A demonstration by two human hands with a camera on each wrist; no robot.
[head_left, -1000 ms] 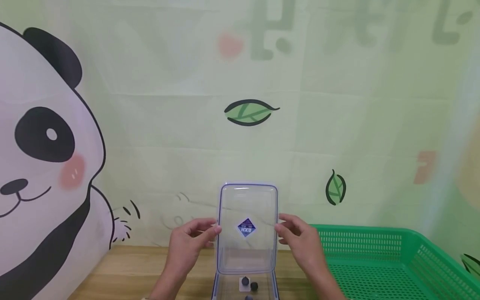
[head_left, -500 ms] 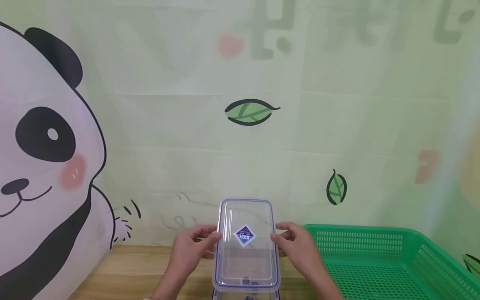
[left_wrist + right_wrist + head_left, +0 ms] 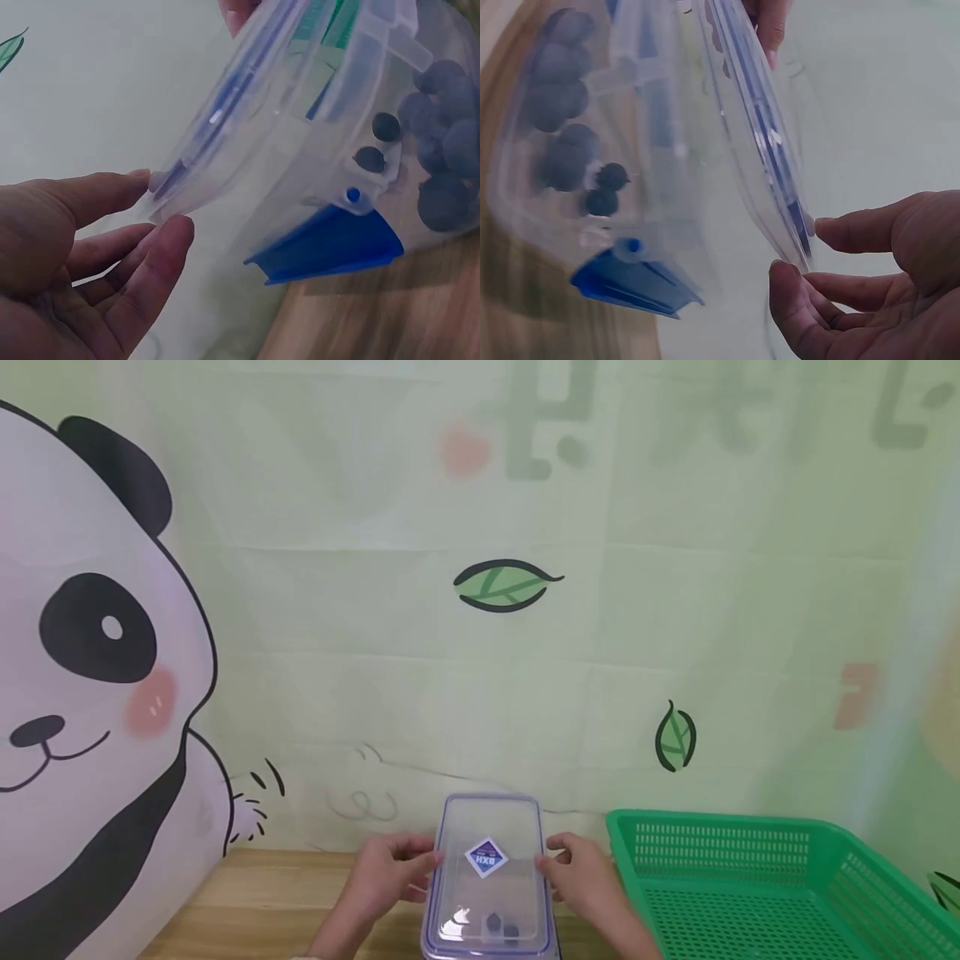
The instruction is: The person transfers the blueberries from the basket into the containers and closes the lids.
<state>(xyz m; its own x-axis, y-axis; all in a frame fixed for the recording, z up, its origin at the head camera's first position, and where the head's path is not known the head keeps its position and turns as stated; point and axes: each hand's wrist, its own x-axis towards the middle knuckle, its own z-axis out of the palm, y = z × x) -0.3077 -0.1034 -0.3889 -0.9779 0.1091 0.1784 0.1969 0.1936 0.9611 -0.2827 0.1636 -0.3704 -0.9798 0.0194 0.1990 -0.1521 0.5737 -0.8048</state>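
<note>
A clear plastic lid (image 3: 491,814) with a blue seal and a diamond-shaped BXH sticker (image 3: 486,857) tilts over a clear box (image 3: 525,187), its near end low and far end raised. My left hand (image 3: 392,870) pinches the lid's left edge between thumb and fingers. On the opposite edge, my right hand (image 3: 583,875) pinches it the same way. Both wrist views show a gap between lid and box rim at the far end. Dark round pieces (image 3: 442,202), several of them, lie inside the box. Blue latches (image 3: 337,244) hang out from its sides.
A green perforated basket (image 3: 720,927) stands to the right, close to my right forearm. The wooden table (image 3: 247,893) extends left of the box. Behind it hangs a pale green backdrop (image 3: 337,610) with a printed panda and leaves.
The lid has come down from nearly upright to a low slant over the box, now covering the dark round pieces in the head view. Both hands have lowered with it, still gripping its edges.
</note>
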